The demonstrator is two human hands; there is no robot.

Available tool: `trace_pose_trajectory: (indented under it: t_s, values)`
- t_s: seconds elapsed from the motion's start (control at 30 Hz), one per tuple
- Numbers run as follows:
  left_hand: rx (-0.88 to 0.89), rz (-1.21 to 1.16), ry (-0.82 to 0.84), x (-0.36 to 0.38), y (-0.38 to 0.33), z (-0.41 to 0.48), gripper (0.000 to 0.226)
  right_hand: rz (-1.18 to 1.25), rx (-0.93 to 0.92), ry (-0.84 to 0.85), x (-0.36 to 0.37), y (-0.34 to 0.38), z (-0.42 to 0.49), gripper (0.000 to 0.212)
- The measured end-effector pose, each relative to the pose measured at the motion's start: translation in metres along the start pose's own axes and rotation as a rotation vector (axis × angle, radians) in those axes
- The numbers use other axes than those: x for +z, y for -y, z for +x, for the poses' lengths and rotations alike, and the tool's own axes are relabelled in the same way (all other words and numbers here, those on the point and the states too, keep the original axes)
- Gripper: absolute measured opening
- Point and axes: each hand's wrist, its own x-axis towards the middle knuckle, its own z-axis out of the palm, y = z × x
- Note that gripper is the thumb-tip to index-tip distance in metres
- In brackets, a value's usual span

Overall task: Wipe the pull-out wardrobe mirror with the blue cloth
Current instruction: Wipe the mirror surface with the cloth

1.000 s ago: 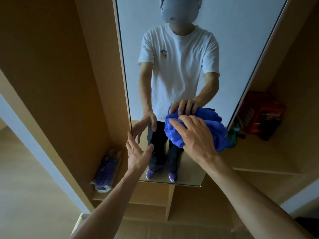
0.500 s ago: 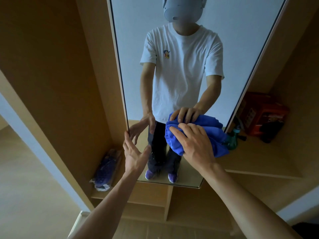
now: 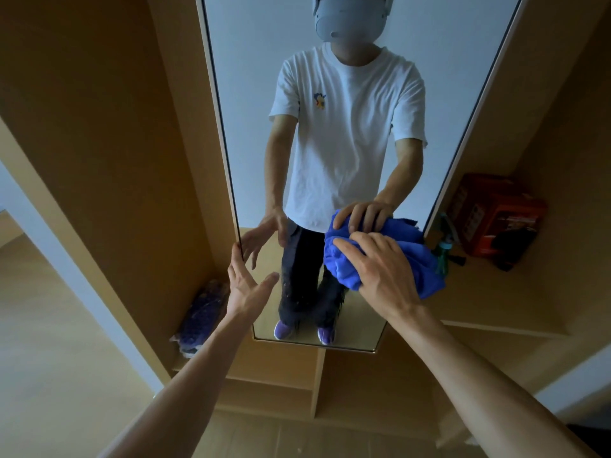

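Head view: mid-wipe, our right hand (image 3: 385, 274) grips the cloth (image 3: 342, 267) against the mirror (image 3: 446, 77), left hand (image 3: 246, 289) splayed at its edge; next we likely sweep below the cloth.

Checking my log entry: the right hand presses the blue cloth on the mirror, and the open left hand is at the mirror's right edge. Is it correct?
No. In the head view the open left hand is at the left edge of the mirror, not the right. The right hand does press the blue cloth on it.
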Motion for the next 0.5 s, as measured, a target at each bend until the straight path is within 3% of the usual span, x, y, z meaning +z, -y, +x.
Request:
trace_pose_trajectory:
  t_s: [0.23,0.5]
  values:
    - [-0.022,0.020,-0.027,0.004,-0.002,-0.001,0.103,-0.053,0.025,-0.155,-0.041,-0.026,0.019,0.072]
    - [-0.007,0.045,-0.076,0.010,-0.005,-0.003,0.102,-0.032,0.001,-0.110,-0.016,-0.032,0.000,0.070]
